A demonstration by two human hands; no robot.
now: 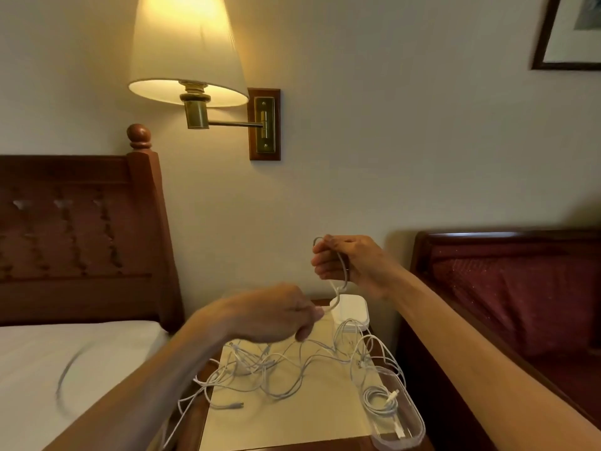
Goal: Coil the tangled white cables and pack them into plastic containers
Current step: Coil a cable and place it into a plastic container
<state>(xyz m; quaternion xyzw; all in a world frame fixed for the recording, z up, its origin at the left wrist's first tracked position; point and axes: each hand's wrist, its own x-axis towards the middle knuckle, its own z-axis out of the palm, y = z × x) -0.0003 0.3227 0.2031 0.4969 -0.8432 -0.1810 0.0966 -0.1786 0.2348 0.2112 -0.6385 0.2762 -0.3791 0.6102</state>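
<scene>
A tangle of thin white cables [279, 366] sprawls over the small bedside table [286, 421]. My right hand [348, 262] is raised above the table and grips small loops of one white cable [341, 265]. My left hand [276, 314], lower and to the left, pinches the same cable where it runs down from the loops. A clear oval plastic container [414, 428] at the table's front right holds one coiled white cable [379, 400]. A white lidded container [353, 309] sits at the table's back, partly behind the cable.
A bed with a white sheet [65, 359] and a wooden headboard [81, 236] stands to the left, with a blurred cable loop swinging over it. A dark red upholstered seat [520, 294] lies to the right. A lit wall lamp [185, 50] hangs above.
</scene>
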